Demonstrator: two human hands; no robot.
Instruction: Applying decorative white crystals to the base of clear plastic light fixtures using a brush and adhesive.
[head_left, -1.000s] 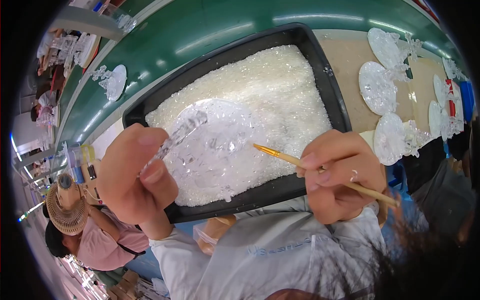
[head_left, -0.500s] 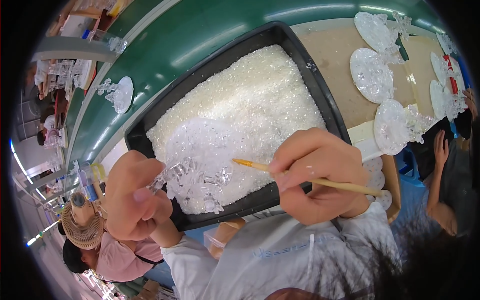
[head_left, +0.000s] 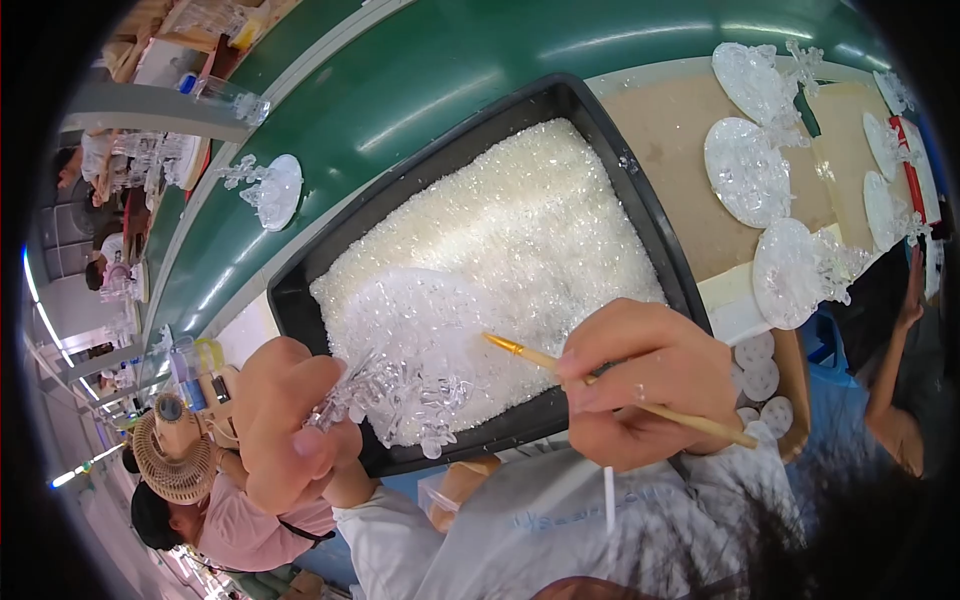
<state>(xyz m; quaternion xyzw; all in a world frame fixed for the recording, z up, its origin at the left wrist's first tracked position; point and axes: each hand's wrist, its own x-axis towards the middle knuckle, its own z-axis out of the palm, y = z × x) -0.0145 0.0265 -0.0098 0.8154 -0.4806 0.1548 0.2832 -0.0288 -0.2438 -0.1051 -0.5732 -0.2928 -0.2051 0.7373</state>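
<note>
My left hand [head_left: 295,425] is closed, pinching a clear plastic ornament [head_left: 405,395] by its branching transparent part. The ornament's round, glittery white base [head_left: 420,300] is tilted over the black tray [head_left: 655,195]. White sparkling granules [head_left: 510,220] fill that tray. In my right hand [head_left: 650,385] is a thin paintbrush [head_left: 535,358] with a pale wooden handle, held like a pen. Its tip is at the right side of the base; whether it touches cannot be made out.
Similar ornaments with round bases [head_left: 748,172] stand on brown board to the right, and another ornament [head_left: 272,192] is on the green table at left. A cardboard box [head_left: 795,400] with white discs is beside my right arm. Other people and a beige fan [head_left: 172,450] are nearby.
The whole view has shifted, so the tray and both hands appear slightly lower and farther right. Both hands keep the same holds on the ornament and the paintbrush.
</note>
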